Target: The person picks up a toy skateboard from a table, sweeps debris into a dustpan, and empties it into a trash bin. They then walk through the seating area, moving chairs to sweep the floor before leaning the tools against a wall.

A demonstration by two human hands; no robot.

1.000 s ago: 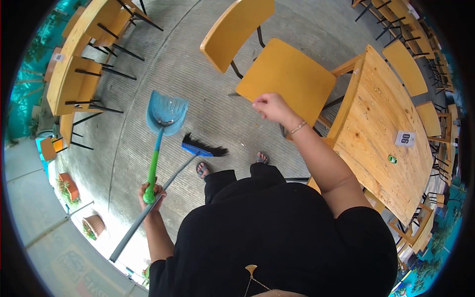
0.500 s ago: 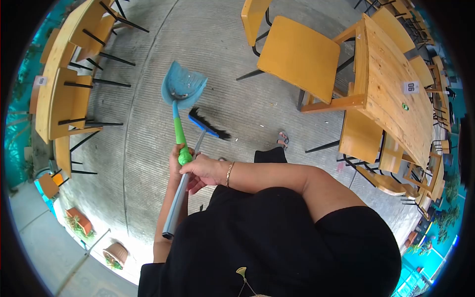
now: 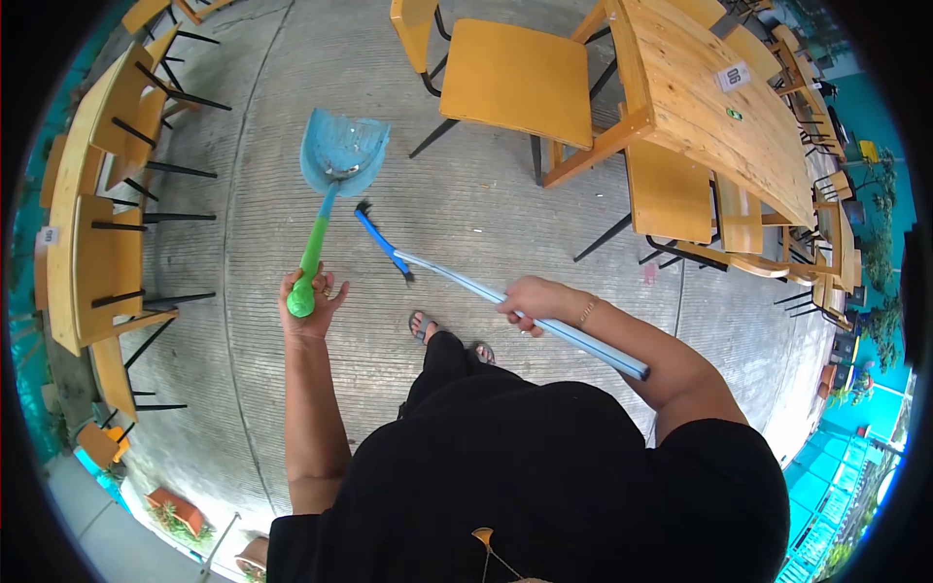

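My left hand grips the green end of a long-handled blue dustpan, whose scoop rests on the concrete floor ahead of me. My right hand holds the grey-blue handle of a broom. The broom's blue head with black bristles lies on the floor just right of the dustpan's handle. My sandalled feet show below the broom.
A yellow chair stands ahead, pulled out from a wooden table at the upper right that bears a number card. More yellow chairs surround that table. On the left, chairs lie upturned on another table. Potted plants sit at the bottom left.
My right hand took the broom out of my left hand and swung its handle to the right. My left hand now holds only the dustpan. The view has shifted towards the table.
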